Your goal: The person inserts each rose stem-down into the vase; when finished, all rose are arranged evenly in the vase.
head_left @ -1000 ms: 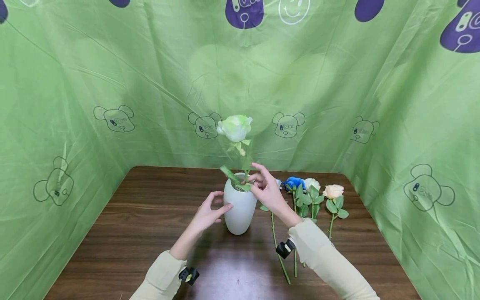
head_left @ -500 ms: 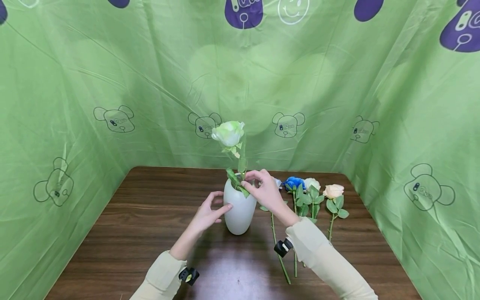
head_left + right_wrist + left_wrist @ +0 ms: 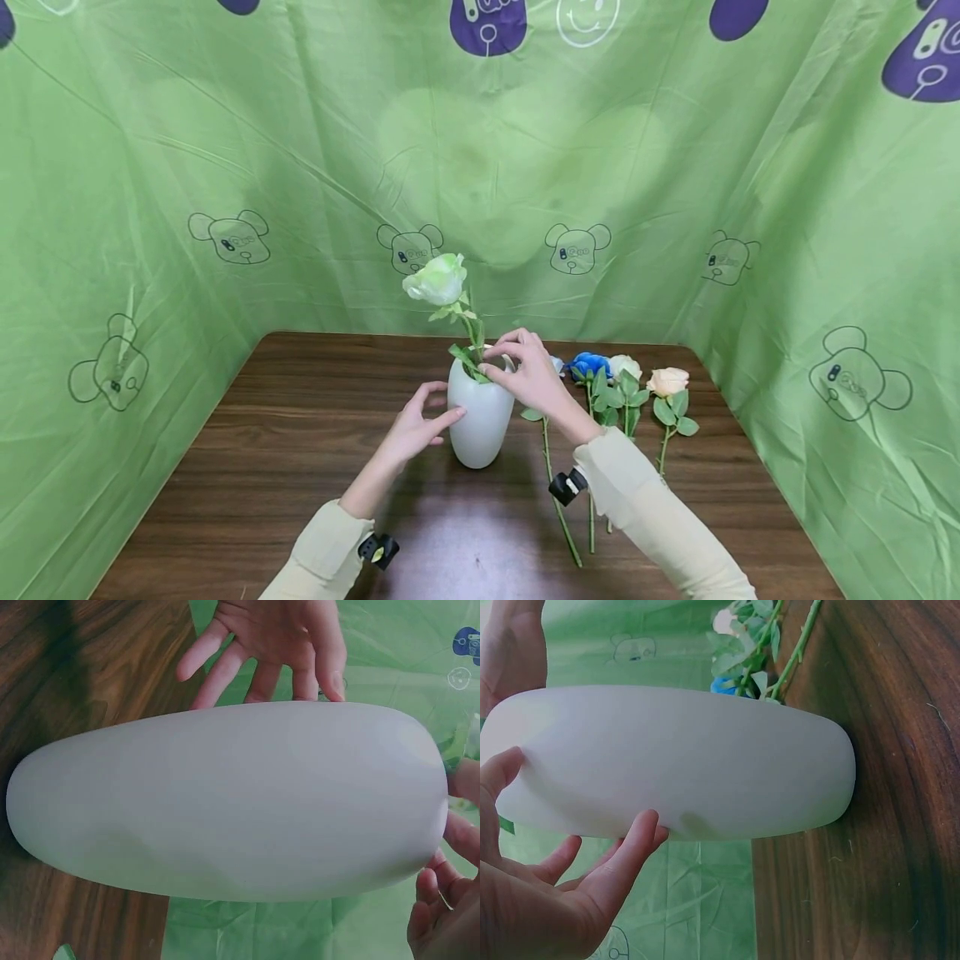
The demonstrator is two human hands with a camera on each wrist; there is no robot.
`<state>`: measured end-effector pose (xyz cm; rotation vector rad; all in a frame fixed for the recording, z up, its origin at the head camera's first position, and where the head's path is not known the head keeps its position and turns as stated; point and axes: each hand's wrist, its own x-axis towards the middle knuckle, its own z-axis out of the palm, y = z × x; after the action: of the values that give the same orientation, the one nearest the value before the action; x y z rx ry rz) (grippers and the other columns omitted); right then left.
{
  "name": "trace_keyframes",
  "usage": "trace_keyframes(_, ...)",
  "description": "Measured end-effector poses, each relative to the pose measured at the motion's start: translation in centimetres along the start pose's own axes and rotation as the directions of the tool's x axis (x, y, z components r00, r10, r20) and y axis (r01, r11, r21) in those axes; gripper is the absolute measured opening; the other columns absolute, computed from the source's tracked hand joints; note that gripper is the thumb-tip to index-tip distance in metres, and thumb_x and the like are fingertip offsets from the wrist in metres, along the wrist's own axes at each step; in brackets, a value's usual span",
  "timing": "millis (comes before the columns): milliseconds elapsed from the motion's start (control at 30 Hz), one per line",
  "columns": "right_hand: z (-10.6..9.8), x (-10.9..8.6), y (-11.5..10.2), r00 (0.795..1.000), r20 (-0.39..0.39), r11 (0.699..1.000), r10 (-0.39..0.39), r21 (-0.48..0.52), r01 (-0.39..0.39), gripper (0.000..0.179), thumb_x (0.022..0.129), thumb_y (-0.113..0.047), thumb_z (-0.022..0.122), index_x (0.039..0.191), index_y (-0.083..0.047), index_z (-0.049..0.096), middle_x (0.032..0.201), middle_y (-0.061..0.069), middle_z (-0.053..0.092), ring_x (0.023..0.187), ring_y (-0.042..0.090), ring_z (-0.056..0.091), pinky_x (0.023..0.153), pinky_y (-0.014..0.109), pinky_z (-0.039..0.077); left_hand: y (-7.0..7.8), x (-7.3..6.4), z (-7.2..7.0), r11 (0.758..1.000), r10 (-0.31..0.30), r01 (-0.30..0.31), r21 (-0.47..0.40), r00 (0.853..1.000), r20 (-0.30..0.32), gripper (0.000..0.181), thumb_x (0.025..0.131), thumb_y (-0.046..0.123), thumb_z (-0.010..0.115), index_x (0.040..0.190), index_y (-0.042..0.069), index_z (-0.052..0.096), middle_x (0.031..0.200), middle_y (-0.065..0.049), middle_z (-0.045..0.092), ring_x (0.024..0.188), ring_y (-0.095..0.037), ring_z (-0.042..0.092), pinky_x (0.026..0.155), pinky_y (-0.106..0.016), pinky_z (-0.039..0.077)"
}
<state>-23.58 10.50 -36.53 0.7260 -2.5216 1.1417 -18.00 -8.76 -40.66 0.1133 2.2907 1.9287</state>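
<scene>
A tall white vase [image 3: 480,425] stands upright on the table. My left hand [image 3: 411,429] is at its left side, thumb on the front; in the right wrist view the left hand's fingers [image 3: 225,671] spread fairly straight against the wall. One rose, white with pale green [image 3: 437,279], stands in the vase, its bloom leaning left above the mouth and its lower stem hidden inside. My right hand [image 3: 528,375] is at the rim, thumb and forefinger pinching by the rose's stem and leaves. In the right wrist view the vase hides most of that grip.
Right of the vase lie a blue rose [image 3: 588,365], a cream-white rose [image 3: 624,367] and a peach rose [image 3: 667,382], stems toward the front. Another pale bloom [image 3: 557,365] is partly behind my right hand. Green cloth [image 3: 330,275] hangs around the table [image 3: 300,467].
The white-green rose has sunk lower and its bloom has tilted left. My right hand has shifted slightly left and down with it. The left hand and the vase have stayed put.
</scene>
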Motion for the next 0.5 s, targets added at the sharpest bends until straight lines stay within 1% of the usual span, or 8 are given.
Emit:
trace_keyframes(67,-0.1,0.0,-0.1,0.999,0.005,0.998,0.051,0.035,-0.051,0.015,0.079,-0.025,0.067,0.092,-0.018,0.068,0.094,-0.005,0.052,0.083,0.018,0.042,0.065,0.030,0.038,-0.3,0.2,0.0,1.000,0.004,-0.004,-0.010,1.000,0.005,0.053,0.081,0.023,0.065,0.124,0.005,0.039,0.115,-0.019,0.049,0.091,-0.030,0.055,0.064,-0.039,0.050)
trace_keyframes(133,-0.2,0.1,-0.2,0.995,0.003,0.992,0.102,0.075,-0.102,0.017,0.080,-0.028,0.065,0.095,-0.019,0.067,0.094,-0.006,0.053,0.084,0.017,0.045,0.067,0.032,0.039,-1.0,0.6,-0.1,1.000,0.005,-0.005,-0.024,1.000,0.006,0.054,0.081,0.025,0.066,0.124,0.006,0.040,0.116,-0.019,0.048,0.090,-0.031,0.056,0.064,-0.040,0.050)
trace_keyframes(200,-0.2,0.1,-0.1,0.991,-0.003,0.986,0.135,0.100,-0.134,0.018,0.081,-0.030,0.065,0.095,-0.020,0.067,0.095,-0.007,0.054,0.085,0.015,0.047,0.069,0.034,0.041,-1.7,1.0,-0.1,1.000,0.004,-0.004,-0.030,1.000,0.002,0.055,0.080,0.027,0.067,0.124,0.008,0.040,0.115,-0.018,0.049,0.089,-0.032,0.056,0.064,-0.041,0.050)
trace_keyframes(300,-0.2,0.2,0.1,0.989,0.003,0.981,0.147,0.130,-0.146,0.018,0.081,-0.029,0.064,0.097,-0.020,0.066,0.097,-0.006,0.055,0.086,0.013,0.049,0.071,0.035,0.042,-2.6,1.5,0.0,1.000,-0.006,0.006,-0.028,1.000,-0.010,0.056,0.078,0.031,0.068,0.123,0.012,0.042,0.115,-0.015,0.050,0.086,-0.032,0.058,0.064,-0.041,0.050)
trace_keyframes(400,-0.3,0.1,0.5,0.989,-0.001,0.974,0.151,0.170,-0.149,0.018,0.082,-0.029,0.063,0.098,-0.020,0.066,0.097,-0.006,0.055,0.085,0.012,0.050,0.070,0.034,0.044,-2.9,1.7,0.1,1.000,-0.007,0.007,-0.020,1.000,-0.027,0.055,0.077,0.032,0.068,0.122,0.014,0.043,0.113,-0.014,0.051,0.084,-0.030,0.059,0.063,-0.040,0.050)
trace_keyframes(500,-0.6,-0.1,1.3,0.987,-0.039,0.961,0.159,0.234,-0.145,0.018,0.083,-0.029,0.062,0.099,-0.019,0.065,0.095,-0.005,0.056,0.083,0.013,0.052,0.065,0.032,0.045,-2.9,1.6,0.1,1.000,-0.001,0.000,-0.022,0.999,-0.039,0.055,0.077,0.032,0.069,0.121,0.014,0.043,0.113,-0.013,0.051,0.083,-0.030,0.059,0.062,-0.040,0.050)
